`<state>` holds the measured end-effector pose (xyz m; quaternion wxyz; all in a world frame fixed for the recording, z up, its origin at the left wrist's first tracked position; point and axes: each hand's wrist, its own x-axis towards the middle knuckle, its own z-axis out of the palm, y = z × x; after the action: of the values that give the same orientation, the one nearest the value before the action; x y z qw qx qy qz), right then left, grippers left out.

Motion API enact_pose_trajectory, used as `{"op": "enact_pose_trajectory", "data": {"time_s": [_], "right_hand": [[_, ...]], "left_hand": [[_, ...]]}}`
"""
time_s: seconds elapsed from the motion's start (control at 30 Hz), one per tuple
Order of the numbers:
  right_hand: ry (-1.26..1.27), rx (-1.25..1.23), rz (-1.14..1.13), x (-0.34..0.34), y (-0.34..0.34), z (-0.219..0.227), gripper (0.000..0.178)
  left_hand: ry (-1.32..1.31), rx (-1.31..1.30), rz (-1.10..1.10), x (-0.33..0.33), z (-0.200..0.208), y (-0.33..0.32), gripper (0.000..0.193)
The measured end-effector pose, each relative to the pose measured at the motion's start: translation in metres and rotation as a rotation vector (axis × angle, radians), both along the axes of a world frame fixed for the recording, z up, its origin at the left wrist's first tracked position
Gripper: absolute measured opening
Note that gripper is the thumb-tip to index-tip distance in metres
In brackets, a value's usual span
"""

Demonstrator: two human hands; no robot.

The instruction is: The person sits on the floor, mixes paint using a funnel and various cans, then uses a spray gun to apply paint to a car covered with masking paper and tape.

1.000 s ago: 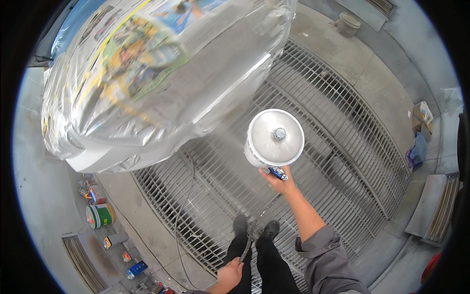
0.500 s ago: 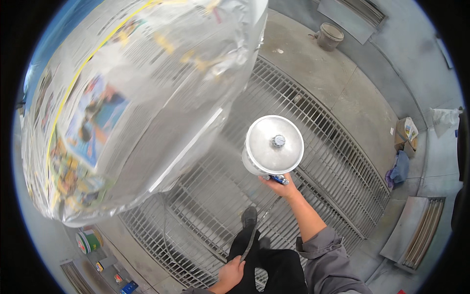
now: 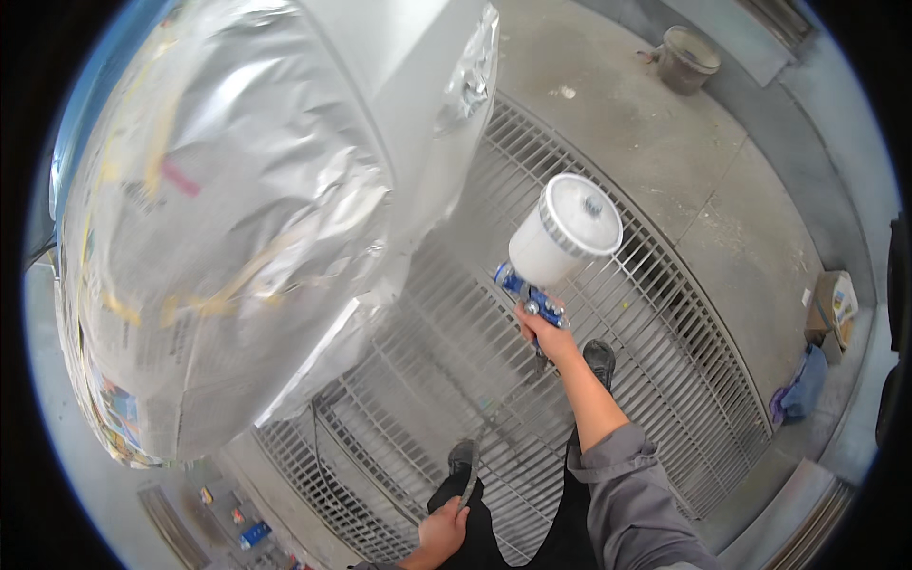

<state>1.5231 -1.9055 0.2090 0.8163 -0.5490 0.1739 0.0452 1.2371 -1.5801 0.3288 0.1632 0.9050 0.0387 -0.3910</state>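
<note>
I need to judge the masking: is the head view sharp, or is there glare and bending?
Head view: spray gun in the right hand is sharp; the plastic sheeting glares and looks smeared; the floor grate bars bow toward the rim, fisheye distortion.

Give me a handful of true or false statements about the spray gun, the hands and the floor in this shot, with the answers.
1. The right hand grips a blue spray gun with a white cup. True.
2. The left hand is pressed against the masked car body. False: it is low by the legs, holding a hose.
3. The floor underfoot is a metal grate. True.
4. The bucket stands on the grate. False: it stands on concrete.
</note>
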Motion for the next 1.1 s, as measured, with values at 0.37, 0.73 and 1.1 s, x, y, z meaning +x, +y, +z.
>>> {"op": "enact_pose_trajectory", "data": {"time_s": [0.37, 0.73, 1.1], "right_hand": [[0.100, -0.054, -0.017, 0.135, -0.163, -0.079, 0.013], [-0.496, -0.641, 0.090, 0.209, -0.225, -0.046, 0.017], [-0.635, -0.326, 0.784, 0.135, -0.187, 0.002, 0.031]], "left_hand": [[-0.180, -0.122, 0.345, 0.012, -0.002, -0.226, 0.034], [-0.208, -0.136, 0.760, 0.045, -0.055, -0.412, 0.041], [-0.158, -0.133, 0.912, 0.024, -0.018, -0.568, 0.039]]}}
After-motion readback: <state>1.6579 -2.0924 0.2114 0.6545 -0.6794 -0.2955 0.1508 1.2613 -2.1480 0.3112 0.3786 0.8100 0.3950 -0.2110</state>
